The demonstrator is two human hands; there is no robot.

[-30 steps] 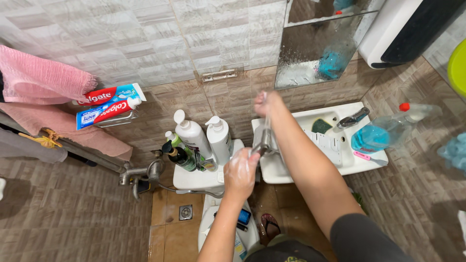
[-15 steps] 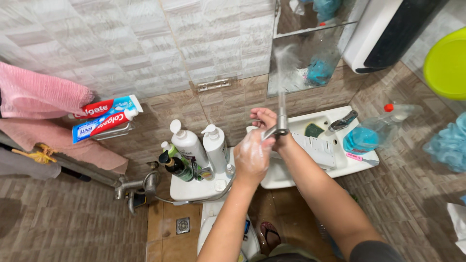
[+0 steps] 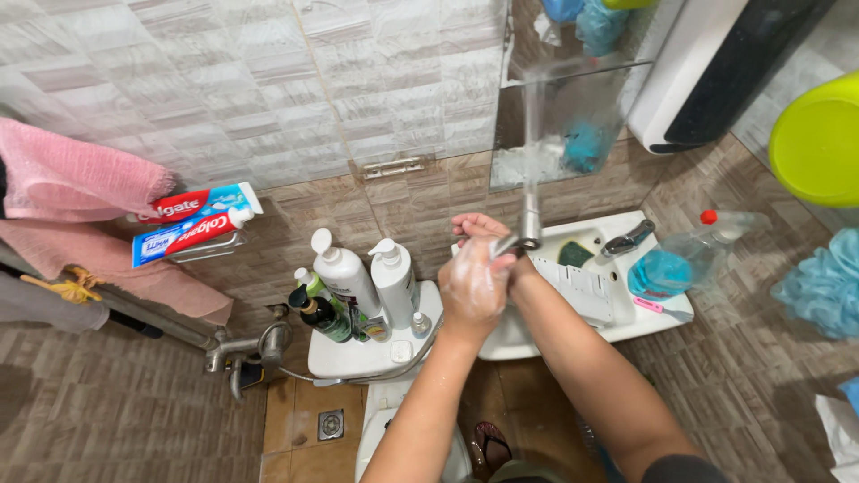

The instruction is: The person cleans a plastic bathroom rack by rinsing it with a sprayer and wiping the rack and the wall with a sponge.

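Two white pump bottles, two toothpaste tubes — one blue-filled spray bottle, one sink.

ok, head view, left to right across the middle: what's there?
Pink towel → toothpaste tubes → two white pump bottles → soapy left hand → white sink → clear spray bottle with blue liquid → blue bath sponge.

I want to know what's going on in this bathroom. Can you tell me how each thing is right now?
Soapy left hand: lathered, gripping the sprayer.
Right hand: behind the left, touching it.
Chrome handheld sprayer: spraying water upward.
Two white pump bottles: upright, closed.
Clear bottle of blue liquid: lying tilted, capped.
Pink towel: hanging.
Chrome sink tap: no water seen running.
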